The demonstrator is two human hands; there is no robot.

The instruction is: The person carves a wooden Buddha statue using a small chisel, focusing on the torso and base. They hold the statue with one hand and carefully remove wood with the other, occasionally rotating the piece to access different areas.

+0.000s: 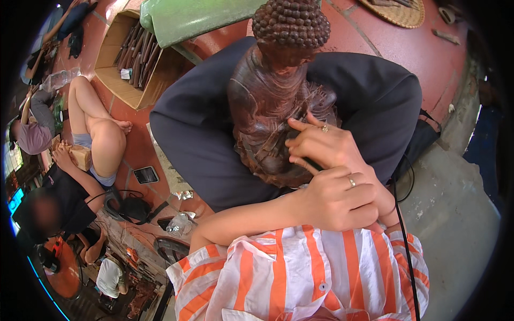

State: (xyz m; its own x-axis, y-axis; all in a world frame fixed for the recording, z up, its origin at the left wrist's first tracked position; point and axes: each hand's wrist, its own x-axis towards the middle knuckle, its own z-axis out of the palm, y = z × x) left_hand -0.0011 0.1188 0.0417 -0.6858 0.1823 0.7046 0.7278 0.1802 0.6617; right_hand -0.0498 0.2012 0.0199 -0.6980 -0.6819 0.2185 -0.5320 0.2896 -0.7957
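A dark reddish-brown carved wooden statue (262, 107) of a seated robed figure with knobbly hair rests upright between my crossed legs. Against its lap and lower front, my right hand (327, 145) is curled around a slim dark tool (314, 163), most of it hidden by the fingers. Just below, my left hand (340, 199) is closed in a fist beside my right wrist, near the tool's lower end. Whether the fist also grips the tool is hidden. Each hand wears a ring.
To the left stands a cardboard box (101, 72) of brown wooden pieces, beside a green plastic surface (198, 18). A phone (145, 175) lies on the red tiles. Another person (99, 128) sits at the left holding a wooden block. A woven tray (399, 13) is at the far right.
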